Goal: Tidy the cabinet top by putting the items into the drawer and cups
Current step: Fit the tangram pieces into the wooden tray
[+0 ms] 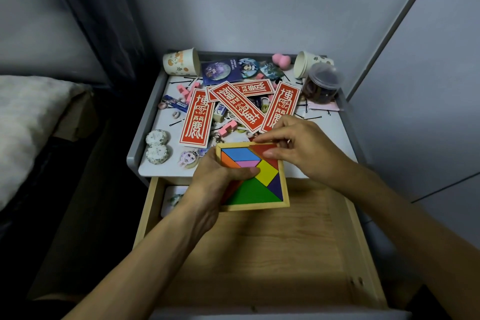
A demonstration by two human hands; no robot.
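the open drawer (259, 254) offers the widest free room: its wooden floor lies bare across the middle, front and right, with only a white item (172, 199) tucked in the back left corner. over the drawer's back edge a tangram tray (259, 189) blocks the way, gripped by the left hand (215, 184) and the right hand (298, 148). the cabinet top (335, 135) is crowded: red cards (239, 104) overlap across its middle and small trinkets fill its left side; only the right front is bare. the left cup (181, 61) and right cup (310, 65) lie on their sides in the back corners, a clear jar (323, 83) just before the right one. a raised grey rim (140, 143) borders the top.
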